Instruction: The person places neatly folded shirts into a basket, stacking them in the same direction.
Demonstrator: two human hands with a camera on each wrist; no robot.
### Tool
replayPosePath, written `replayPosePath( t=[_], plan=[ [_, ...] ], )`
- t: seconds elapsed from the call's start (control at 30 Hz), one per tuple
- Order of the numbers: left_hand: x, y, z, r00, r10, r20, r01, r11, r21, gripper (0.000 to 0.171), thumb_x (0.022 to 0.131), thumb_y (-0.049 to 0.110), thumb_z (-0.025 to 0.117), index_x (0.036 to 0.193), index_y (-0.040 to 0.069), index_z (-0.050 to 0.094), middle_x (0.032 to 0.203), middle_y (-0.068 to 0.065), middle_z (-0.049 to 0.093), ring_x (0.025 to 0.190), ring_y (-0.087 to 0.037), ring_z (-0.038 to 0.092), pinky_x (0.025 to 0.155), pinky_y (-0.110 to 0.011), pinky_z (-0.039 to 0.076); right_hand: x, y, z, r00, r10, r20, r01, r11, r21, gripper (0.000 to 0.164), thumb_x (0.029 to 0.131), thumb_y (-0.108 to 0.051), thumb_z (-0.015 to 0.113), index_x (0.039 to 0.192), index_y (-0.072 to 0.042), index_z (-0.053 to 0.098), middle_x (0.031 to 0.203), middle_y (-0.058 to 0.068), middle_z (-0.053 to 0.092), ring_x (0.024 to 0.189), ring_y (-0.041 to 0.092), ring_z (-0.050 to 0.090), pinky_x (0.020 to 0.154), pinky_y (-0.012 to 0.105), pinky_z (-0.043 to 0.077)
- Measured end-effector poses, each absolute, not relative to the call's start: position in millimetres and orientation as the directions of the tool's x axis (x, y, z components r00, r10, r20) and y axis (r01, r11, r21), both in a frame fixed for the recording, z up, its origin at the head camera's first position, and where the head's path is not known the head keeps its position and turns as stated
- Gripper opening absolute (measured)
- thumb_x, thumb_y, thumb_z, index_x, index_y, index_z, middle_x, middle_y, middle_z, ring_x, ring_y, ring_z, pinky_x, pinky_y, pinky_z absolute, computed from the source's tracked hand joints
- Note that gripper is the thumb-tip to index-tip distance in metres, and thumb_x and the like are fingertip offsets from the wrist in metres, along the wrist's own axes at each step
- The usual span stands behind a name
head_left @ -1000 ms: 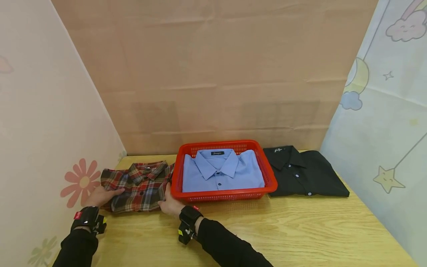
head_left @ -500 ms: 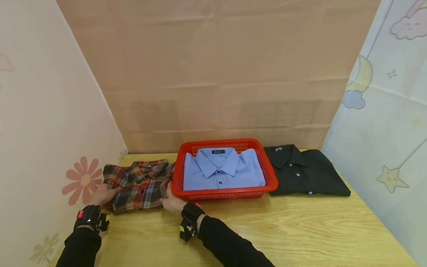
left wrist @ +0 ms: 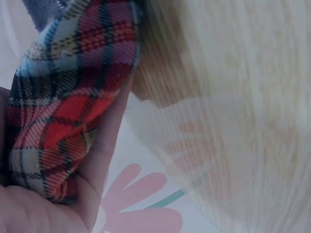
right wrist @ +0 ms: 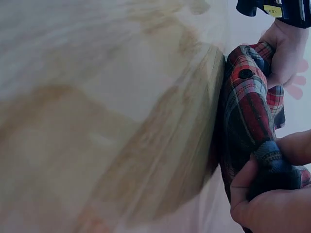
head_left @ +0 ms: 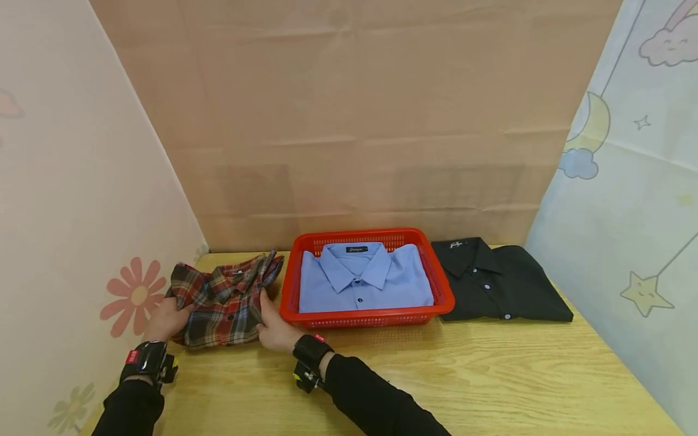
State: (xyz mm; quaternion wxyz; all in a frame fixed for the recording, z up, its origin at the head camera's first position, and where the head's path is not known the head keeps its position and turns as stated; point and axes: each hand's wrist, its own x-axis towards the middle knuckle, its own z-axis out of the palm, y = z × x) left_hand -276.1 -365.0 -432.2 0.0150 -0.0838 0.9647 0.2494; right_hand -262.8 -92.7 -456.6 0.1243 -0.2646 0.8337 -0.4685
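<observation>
Left of an illegible label [head_left: 357,249], fingers [right wrist: 244,182] of both hands [head_left: 165,320] [head_left: 278,330] grip a plaid shirt [head_left: 226,312].

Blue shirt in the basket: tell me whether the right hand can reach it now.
Probably not while the right hand grips the plaid shirt; freed, likely yes, as the blue shirt lies uncovered in the basket.

plaid shirt [left wrist: 73,107] cut off, L wrist cam, blk label [head_left: 357,249] txt too small, table [right wrist: 97,102] blurry, R wrist cam
</observation>
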Motion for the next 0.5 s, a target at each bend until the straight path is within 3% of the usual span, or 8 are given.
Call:
replayPosePath(
  t=[0.13,0.37,0.5],
  plan=[
    [-275,-362,-431,-0.985,-0.171,-0.033,-0.164,0.852,0.497,0.052,0.101,0.025,0.044,0.116,-0.024,0.043,0.104,-0.038,0.053,0.092,-0.048,0.057,0.073,-0.050,0.048,-263,-93,-454,-0.815,-0.571,0.092,-0.394,0.430,-0.812,0.073,0.100,0.000,0.042,0.157,-0.005,-0.004,0.165,0.010,0.004,0.152,0.022,0.008,0.123,0.037,0.017],
    [-276,-359,-431,-0.971,-0.239,0.026,-0.190,0.828,0.528,0.051,0.102,0.024,0.043,0.116,-0.025,0.043,0.096,-0.033,0.051,0.084,-0.043,0.053,0.066,-0.045,0.044,-254,-96,-446,-0.832,-0.534,0.151,-0.403,0.395,-0.825,0.075,0.100,-0.001,0.045,0.158,-0.008,-0.003,0.166,0.007,0.005,0.152,0.022,0.012,0.122,0.038,0.021],
    [-276,-356,-431,-0.954,-0.287,0.087,-0.199,0.822,0.534,0.049,0.102,0.023,0.044,0.115,-0.024,0.044,0.093,-0.036,0.052,0.084,-0.047,0.055,0.062,-0.045,0.044,-243,-101,-435,-0.849,-0.500,0.171,-0.390,0.374,-0.841,0.075,0.101,-0.004,0.046,0.159,-0.012,-0.001,0.165,0.002,0.008,0.151,0.023,0.017,0.121,0.041,0.023]
  ],
)
